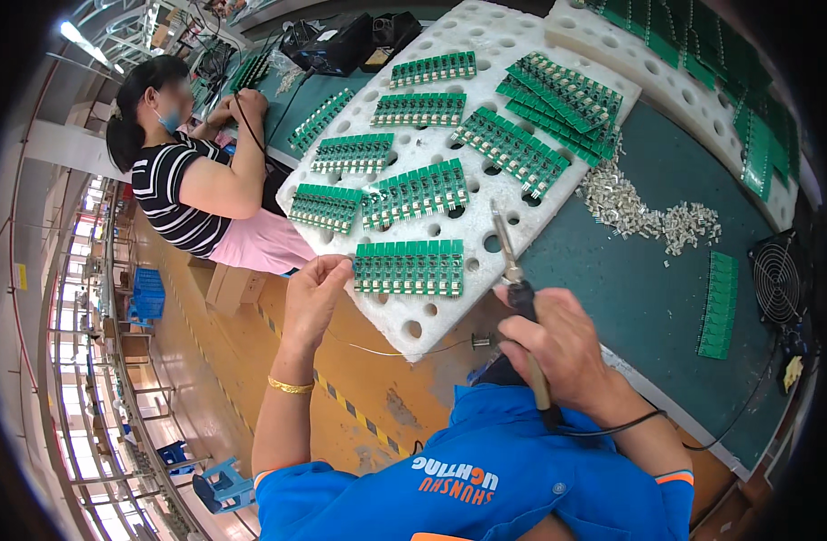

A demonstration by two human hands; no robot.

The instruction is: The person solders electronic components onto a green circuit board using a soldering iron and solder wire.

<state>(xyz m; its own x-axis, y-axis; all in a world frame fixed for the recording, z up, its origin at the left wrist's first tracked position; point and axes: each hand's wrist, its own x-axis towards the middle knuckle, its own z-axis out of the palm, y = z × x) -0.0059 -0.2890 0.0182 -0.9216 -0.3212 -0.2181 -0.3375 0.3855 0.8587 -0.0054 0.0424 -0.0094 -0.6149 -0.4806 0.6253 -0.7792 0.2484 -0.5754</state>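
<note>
Head; hands [557,347]: soldering iron [520,296] in right; foam slab [386,316]: circuit boards [409,269]

- The head view looks down and forward, through the left of two fisheye cameras worn side by side.
- It sits close above the left hand [316,293] and right hand [559,347], the white foam board [422,155] ahead.

Left hand [312,298] raised, fingers [338,272] pinched; right hand [565,350] curled in grip; left forearm [283,424] upright, right forearm [643,435] slanting.
</note>
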